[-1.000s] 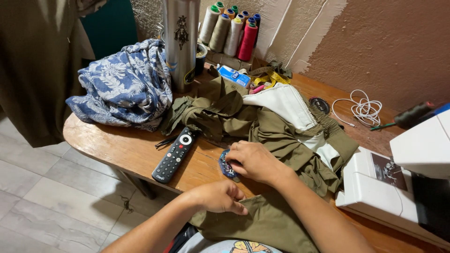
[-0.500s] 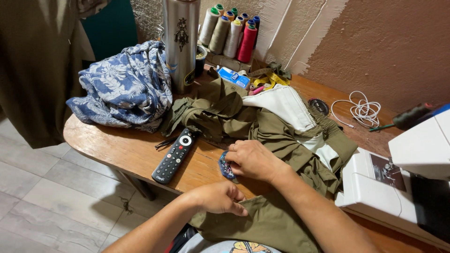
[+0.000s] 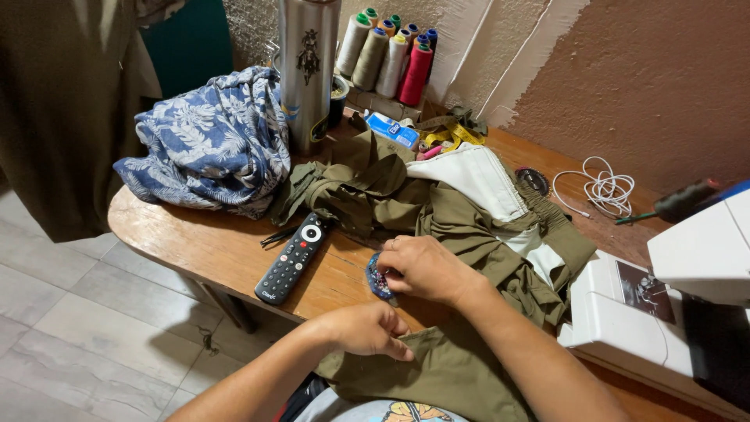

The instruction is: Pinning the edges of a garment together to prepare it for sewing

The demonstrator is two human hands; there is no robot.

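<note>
An olive-green garment [image 3: 406, 195] lies bunched across the wooden table [image 3: 195, 242], with a white lining [image 3: 476, 176] turned up. Part of it hangs off the near edge toward my lap. My left hand [image 3: 363, 328] pinches that hanging olive cloth at the table's front. My right hand [image 3: 426, 266] rests just behind it, fingers closed on a small round blue pincushion [image 3: 379, 275] dotted with pins. A black remote control [image 3: 293, 258] lies left of the pincushion.
A blue floral cloth [image 3: 207, 144] is heaped at the table's left. A tall metal flask [image 3: 307, 70], several thread cones [image 3: 391, 55], a yellow tape measure [image 3: 449, 137], a coiled white cable [image 3: 605, 187] and a white sewing machine [image 3: 672, 305] stand around.
</note>
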